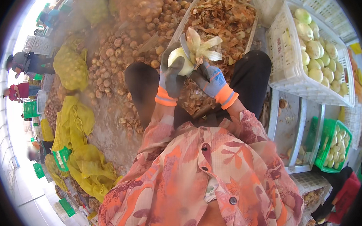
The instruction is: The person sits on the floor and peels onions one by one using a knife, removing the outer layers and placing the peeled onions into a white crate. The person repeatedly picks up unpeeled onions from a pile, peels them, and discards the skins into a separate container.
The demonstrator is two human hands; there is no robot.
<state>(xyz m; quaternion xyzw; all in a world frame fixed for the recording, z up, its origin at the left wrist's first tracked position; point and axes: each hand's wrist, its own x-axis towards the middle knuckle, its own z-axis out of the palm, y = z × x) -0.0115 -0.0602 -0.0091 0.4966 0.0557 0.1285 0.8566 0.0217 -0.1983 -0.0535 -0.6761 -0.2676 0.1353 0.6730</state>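
Note:
My left hand (pixel 173 72), in a grey and blue work glove with an orange cuff, is shut on a pale, partly peeled onion (pixel 180 61). My right hand (pixel 208 78), gloved alike, is at the onion's right side, its fingers closed around something mostly hidden. A curved metal blade (pixel 184 46) stands up against the onion between the hands; its handle cannot be made out. Loose pale onion skin layers (pixel 204 47) fan out from the onion above my right hand. Beneath, between my knees, lies a crate (pixel 185 20) heaped with brown onion skins (pixel 222 17).
Unpeeled onions (pixel 115 58) cover the floor at left, beside yellow mesh sacks (pixel 75 120). At right, a white plastic crate (pixel 304 85) of peeled onions rests on a metal frame (pixel 300 132). A green crate (pixel 317 149) holds more. Several people are at far left.

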